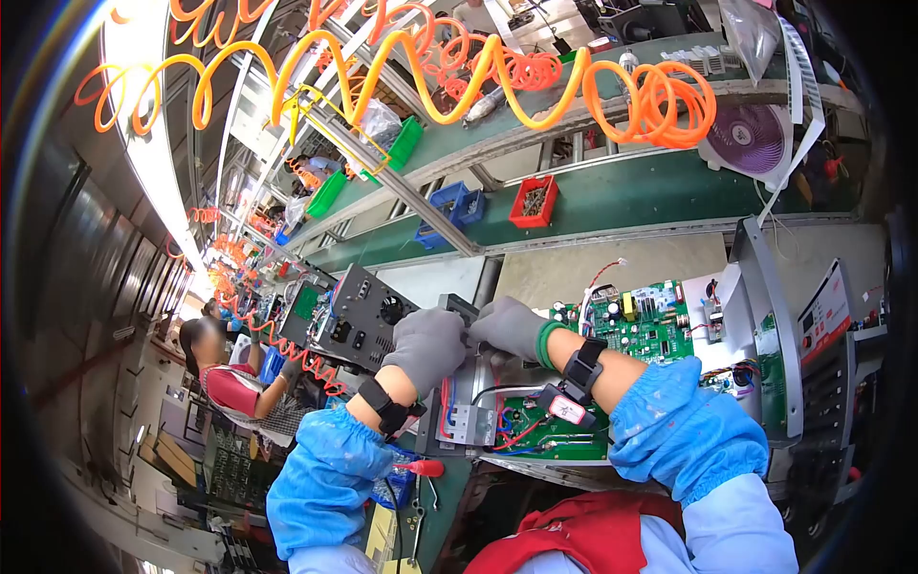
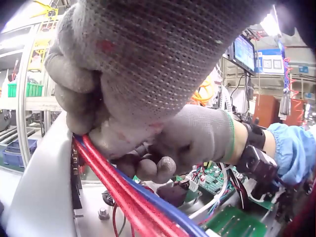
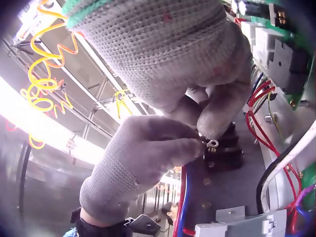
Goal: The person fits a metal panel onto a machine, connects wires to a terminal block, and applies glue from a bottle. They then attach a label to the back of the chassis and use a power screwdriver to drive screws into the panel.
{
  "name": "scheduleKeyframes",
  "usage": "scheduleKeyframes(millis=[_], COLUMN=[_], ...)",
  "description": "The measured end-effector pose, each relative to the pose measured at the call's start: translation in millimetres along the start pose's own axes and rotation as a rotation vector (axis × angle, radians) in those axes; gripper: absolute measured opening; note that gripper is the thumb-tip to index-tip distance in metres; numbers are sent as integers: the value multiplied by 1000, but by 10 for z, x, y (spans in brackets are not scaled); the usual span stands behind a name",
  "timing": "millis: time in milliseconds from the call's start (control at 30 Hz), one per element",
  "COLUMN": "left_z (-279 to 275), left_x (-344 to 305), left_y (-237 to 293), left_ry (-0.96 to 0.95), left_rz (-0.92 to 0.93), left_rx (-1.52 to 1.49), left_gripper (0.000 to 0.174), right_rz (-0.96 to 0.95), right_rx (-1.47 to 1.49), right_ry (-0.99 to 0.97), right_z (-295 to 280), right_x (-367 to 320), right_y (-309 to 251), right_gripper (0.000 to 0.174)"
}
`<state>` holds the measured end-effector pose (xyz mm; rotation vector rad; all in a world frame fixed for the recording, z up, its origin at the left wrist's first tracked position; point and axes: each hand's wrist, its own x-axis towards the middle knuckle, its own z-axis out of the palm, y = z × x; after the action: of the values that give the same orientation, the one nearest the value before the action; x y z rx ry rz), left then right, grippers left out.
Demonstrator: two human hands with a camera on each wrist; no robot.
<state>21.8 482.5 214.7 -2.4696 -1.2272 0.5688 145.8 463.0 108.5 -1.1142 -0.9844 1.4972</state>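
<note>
Both hands wear grey knit gloves and meet over an electronics chassis (image 1: 466, 387). My left hand (image 1: 427, 349) pinches red and blue wires (image 2: 128, 190), which run out below its fingers in the left wrist view. A small metal ring terminal (image 3: 212, 143) shows at its fingertips, in front of a black terminal block (image 3: 224, 157). My right hand (image 1: 512, 330) has its fingers curled close against the left, one fingertip right above the ring terminal. I cannot tell what lies between its fingers.
Green circuit boards (image 1: 650, 320) lie to the right beside an upright metal panel (image 1: 765, 316). Another dark grey unit (image 1: 359, 320) stands left. A red-handled tool (image 1: 421, 468) and wrenches (image 1: 418, 526) lie near the body. Orange coiled hoses (image 1: 535, 105) hang overhead; a red bin (image 1: 534, 202) stands behind.
</note>
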Motion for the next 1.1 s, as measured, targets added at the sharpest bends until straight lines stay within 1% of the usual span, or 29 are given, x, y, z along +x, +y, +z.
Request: scheduleKeyframes(millis=[67,167,267,367,400,433,500,533,567,633,700,767,867,967,1033,1100], left_z=[25,-27,-7,15,37,56,91,143,209,310,283,286,295,308,391,385], left_x=[19,31,-48,-55,-37,-18,28,17,30,53,12,1,28,16,57,35], left_y=[14,66,134,67,9,-57,-190,-248,-284,-346,-310,-289,-294,-325,-373,-380], left_ry=[8,-77,146,270,219,163,52,75,85,108,121,117,92,82,91,98], left_rz=[-15,-71,-61,-117,-158,-168,-185,-148,-140,-127,-153,-180,-206,-203,-184,-160], left_rx=[47,31,95,-10,-77,-203,-454,-580,-610,-675,-697,-706,-715,-765,-809,-849], left_gripper=[19,24,37,53,62,63,64,66,65,64,62,62,64,62,60,60], right_rz=[5,40,47,22,-215,-452,-742,-791,-839,-703,-687,-794,-729,-798,-673,-628], right_rx=[22,4,-24,-60,-324,-587,-999,-1148,-1299,-1198,-1227,-1383,-1323,-1431,-1351,-1298], right_ry=[30,29,-20,-52,-73,-93,-119,-125,-131,-177,-191,-175,-221,-228,-229,-223], right_z=[20,35,29,17,-5,-43,-54,-70,-68,-37,-20,-19,43,54,94,123], right_x=[-8,-40,16,-6,99,277,283,290,261,250,263,264,256,303,352,413], right_y=[3,-30,26,22,140,341,318,299,248,221,212,197,174,168,169,228], right_gripper=[13,13,17,15,14,13,14,15,16,19,20,20,22,21,21,20])
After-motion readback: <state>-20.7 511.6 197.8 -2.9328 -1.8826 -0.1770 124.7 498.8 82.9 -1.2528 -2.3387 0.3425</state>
